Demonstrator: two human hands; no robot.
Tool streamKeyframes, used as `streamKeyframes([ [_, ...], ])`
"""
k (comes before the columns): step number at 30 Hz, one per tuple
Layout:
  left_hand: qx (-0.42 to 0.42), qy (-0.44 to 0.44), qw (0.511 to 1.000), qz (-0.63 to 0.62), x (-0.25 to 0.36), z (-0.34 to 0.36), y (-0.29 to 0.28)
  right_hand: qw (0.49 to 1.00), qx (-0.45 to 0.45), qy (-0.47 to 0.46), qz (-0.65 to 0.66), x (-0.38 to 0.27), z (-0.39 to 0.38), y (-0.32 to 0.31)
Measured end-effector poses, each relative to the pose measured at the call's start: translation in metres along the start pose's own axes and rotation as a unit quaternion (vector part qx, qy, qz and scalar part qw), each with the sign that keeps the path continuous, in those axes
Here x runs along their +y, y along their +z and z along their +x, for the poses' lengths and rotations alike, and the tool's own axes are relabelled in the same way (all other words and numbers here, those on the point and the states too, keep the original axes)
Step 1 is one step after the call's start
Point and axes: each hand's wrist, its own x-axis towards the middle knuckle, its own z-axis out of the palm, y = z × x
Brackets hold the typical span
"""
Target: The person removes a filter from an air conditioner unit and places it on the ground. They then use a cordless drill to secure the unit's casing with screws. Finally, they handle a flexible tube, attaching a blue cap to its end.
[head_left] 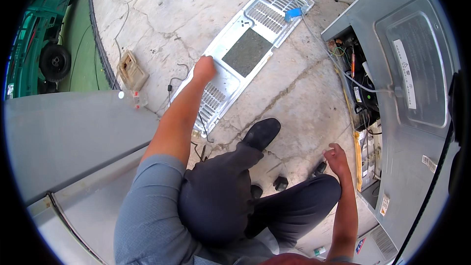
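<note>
A long silver metal panel (221,71) with slotted vents at both ends and a dark grey rectangle in its middle lies slantwise on the concrete. My left hand (205,68), arm stretched out, is closed on its left edge. By my right knee, my right hand (336,159) has its fingers curled in. Anything they hold is too small or hidden to make out. Just below those fingers is a black object (320,168) on the ground, with a small black block (280,183) to its left. A blue piece (293,14) rests at the panel's far end.
On the right stands a grey appliance (368,14) with an exposed compartment (360,78) of wires and black parts. Another grey cabinet (88,137) is at my left. A dirty plastic tray (131,70) and loose cables lie on the floor. A green vehicle (37,34) stands at far left.
</note>
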Motion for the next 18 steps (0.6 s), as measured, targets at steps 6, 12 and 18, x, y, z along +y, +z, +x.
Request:
streamKeyframes([
  [6,-0.044,-0.008,0.998,0.033,0.008,-0.001,-0.010,0.998,-0.004,-0.043,-0.047,-0.040,0.024,0.005],
  [12,-0.069,-0.048,0.996,-0.009,0.004,-0.014,-0.017,0.991,-0.044,-0.107,-0.067,-0.084,0.059,0.034],
  [18,0.023,-0.135,0.951,-0.277,0.002,-0.028,-0.015,0.971,-0.063,-0.227,-0.041,-0.190,0.116,0.136],
])
